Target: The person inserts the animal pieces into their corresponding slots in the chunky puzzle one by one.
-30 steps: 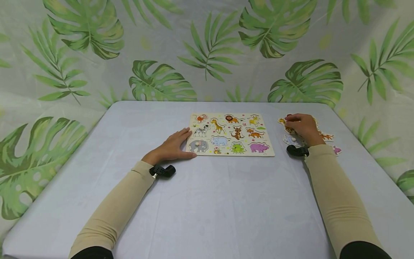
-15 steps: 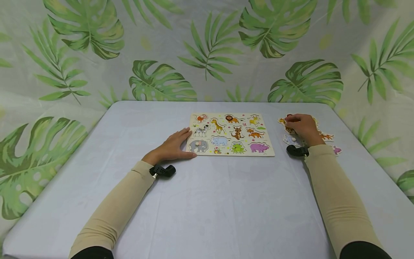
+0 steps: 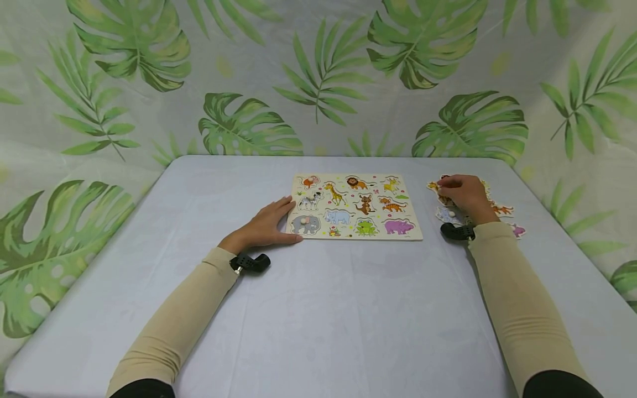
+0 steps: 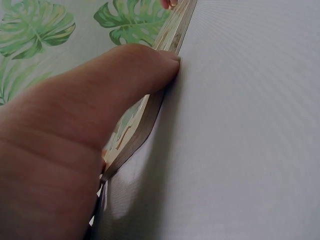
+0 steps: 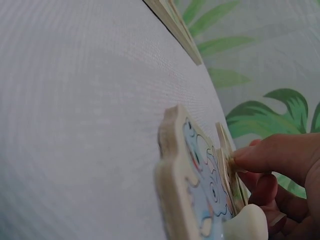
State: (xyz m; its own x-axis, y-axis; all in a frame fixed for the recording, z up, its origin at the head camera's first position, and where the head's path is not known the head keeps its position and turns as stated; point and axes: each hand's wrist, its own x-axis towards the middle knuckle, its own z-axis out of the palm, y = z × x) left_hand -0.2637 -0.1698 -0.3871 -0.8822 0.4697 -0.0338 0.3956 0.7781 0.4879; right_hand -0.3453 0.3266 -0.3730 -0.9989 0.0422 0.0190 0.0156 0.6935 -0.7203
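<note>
A wooden animal peg puzzle board (image 3: pixel 378 235) lies flat toward the back of the table. My left hand (image 3: pixel 266 224) spans its near-left corner, fingers stretched along the left edge, thumb (image 4: pixel 135 65) against the front edge. Set in the near-left recess is a grey elephant piece (image 3: pixel 309 225) with a knob. To the board's right, my right hand (image 3: pixel 465 193) pinches a puzzle piece (image 5: pixel 227 150) between thumb and fingers; its animal is mostly hidden by the hand. A light blue animal piece (image 5: pixel 200 170) with a white knob (image 5: pixel 248 224) lies just beside it.
Several loose animal pieces lie around and under the right hand, among them a tiger piece (image 3: pixel 504 210) and a purple piece (image 3: pixel 519 230). A white cloth covers the table (image 3: pixel 348 309). A leaf-print curtain (image 3: pixel 343 72) hangs behind its far edge.
</note>
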